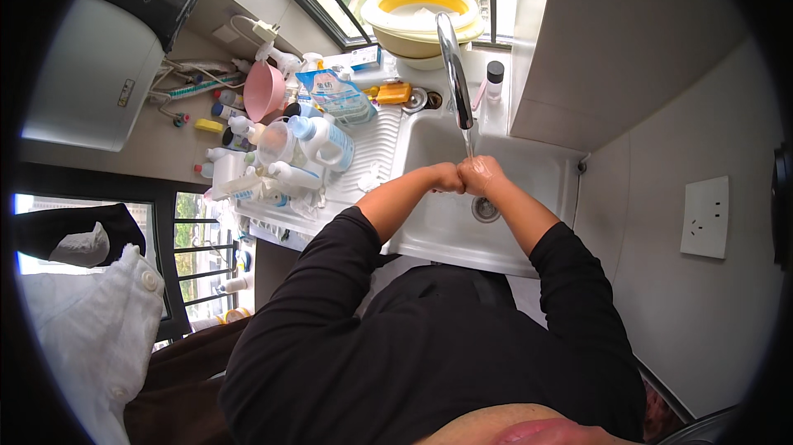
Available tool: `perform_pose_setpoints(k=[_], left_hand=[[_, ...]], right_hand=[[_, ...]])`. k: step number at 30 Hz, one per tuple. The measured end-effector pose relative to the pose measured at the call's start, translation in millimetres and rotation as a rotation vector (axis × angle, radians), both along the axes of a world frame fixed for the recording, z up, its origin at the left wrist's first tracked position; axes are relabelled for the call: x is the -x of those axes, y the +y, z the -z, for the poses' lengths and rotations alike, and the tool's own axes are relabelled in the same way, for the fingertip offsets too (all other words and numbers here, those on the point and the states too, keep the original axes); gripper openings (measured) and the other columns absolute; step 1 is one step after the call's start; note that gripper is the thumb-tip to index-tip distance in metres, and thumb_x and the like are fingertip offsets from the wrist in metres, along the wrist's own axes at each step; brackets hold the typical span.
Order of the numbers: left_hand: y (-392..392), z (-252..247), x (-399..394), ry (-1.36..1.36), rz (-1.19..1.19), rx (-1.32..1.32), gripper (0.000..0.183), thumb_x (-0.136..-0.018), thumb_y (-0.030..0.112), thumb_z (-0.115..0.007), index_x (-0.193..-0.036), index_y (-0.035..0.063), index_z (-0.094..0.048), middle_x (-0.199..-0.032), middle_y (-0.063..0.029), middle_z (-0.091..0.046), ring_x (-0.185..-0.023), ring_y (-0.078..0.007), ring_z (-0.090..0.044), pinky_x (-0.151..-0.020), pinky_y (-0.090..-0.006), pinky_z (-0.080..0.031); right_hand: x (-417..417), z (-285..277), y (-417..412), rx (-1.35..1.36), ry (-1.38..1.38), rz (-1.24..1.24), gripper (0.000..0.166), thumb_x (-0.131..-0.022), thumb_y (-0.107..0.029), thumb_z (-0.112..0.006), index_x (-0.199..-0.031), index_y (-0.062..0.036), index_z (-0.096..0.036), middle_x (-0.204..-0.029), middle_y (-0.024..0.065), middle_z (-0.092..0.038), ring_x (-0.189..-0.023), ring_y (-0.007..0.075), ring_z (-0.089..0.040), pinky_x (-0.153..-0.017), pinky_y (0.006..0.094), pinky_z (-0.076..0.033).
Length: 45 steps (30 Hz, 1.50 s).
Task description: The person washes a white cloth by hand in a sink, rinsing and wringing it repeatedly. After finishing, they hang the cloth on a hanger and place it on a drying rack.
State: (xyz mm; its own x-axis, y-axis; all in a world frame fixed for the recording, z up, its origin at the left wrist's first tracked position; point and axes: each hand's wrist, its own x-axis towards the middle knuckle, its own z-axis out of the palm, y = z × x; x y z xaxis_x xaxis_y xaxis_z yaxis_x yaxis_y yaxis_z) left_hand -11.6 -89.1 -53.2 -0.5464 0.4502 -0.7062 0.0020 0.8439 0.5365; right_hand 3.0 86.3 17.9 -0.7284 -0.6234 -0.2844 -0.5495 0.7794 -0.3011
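Observation:
My left hand (447, 177) and my right hand (480, 175) meet over a white sink basin (427, 222), knuckles touching. Both look curled, with the fingers turned down and in, so I cannot see whether anything lies inside them. From the chrome tap (455, 73) a thin stream of water (469, 143) falls onto the back of my right hand, which shines wet. Just below that hand is the round metal drain (485, 210). Black sleeves are pushed up to about the elbows on both arms.
Left of the basin, detergent bottles (325, 143), a refill pouch (337, 95) and a pink bowl (264, 91) crowd the ribbed drainboard (375, 148). Behind the tap are stacked basins (421, 18) and a black-capped bottle (494, 81). A wall (657, 210) closes the right side.

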Motion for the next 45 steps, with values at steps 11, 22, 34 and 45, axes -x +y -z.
perform_pose_setpoints(k=[11,22,34,45], left_hand=[[75,-32,-11,0.843,0.451,-0.16,0.031,-0.09,0.027,-0.069,-0.115,0.0114,-0.061,-0.104,-0.0164,-0.074,-0.1,-0.039,-0.072,-0.084,-0.0482,-0.058],[65,-42,-1,-0.909,-0.66,-0.254,0.027,-0.083,0.027,-0.063,-0.067,0.0219,-0.042,-0.056,0.0107,-0.036,-0.042,-0.0019,-0.023,-0.038,-0.0188,-0.015],[16,-44,-17,-1.32,-0.518,-0.412,0.034,-0.09,0.024,-0.064,-0.065,0.0225,-0.04,-0.055,0.0106,-0.028,-0.044,-0.0039,-0.022,-0.039,-0.0209,-0.016],[67,-56,-4,0.555,0.151,0.212,0.024,-0.089,0.023,-0.06,-0.105,0.0157,-0.077,-0.106,-0.016,-0.077,-0.102,-0.0368,-0.073,-0.087,-0.0474,-0.058]], right_hand=[[-14,117,91,0.609,-1.464,0.963,0.014,-0.08,-0.024,-0.068,-0.087,-0.0114,-0.068,-0.069,0.0015,-0.063,-0.052,0.0154,-0.053,-0.049,0.0315,-0.045],[-86,83,48,0.758,0.429,0.722,0.073,-0.079,-0.007,-0.073,-0.146,-0.0149,-0.047,-0.145,0.0119,-0.05,-0.12,0.03,-0.06,-0.096,0.0428,-0.054],[14,44,37,0.562,0.568,-0.294,0.019,-0.078,-0.022,-0.071,-0.097,-0.0193,-0.073,-0.091,0.0007,-0.071,-0.087,0.0246,-0.069,-0.075,0.0395,-0.055],[-11,-1,40,0.03,-0.177,0.481,0.026,-0.08,-0.023,-0.071,-0.101,-0.0097,-0.077,-0.099,0.0167,-0.077,-0.088,0.0374,-0.074,-0.073,0.046,-0.059]])
